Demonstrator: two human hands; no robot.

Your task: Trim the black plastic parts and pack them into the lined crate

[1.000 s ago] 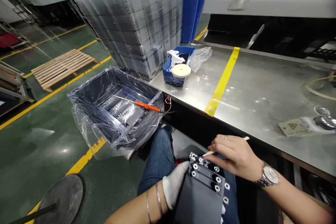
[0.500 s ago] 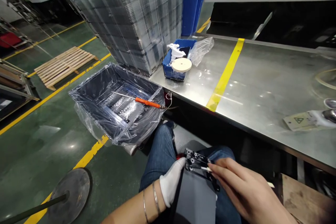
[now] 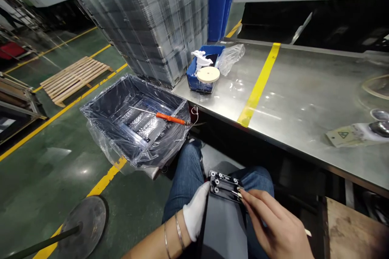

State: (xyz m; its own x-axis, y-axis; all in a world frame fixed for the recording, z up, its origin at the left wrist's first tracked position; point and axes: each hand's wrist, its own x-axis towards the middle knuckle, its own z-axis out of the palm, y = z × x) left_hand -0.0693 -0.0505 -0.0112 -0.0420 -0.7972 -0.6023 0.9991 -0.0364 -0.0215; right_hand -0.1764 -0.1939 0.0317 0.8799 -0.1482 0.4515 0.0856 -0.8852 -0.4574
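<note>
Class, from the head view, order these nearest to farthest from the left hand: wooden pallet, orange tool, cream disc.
1. Orange tool, across the bin, ahead left
2. Cream disc, at the blue box
3. Wooden pallet, far left

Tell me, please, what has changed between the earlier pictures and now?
The right hand has come nearer the body, moving its pale stick from the far edge of the dark part to the right side of its ringed end. Nothing was let go: the gloved left hand still holds the part's left side. The orange-handled tool stayed put.
</note>
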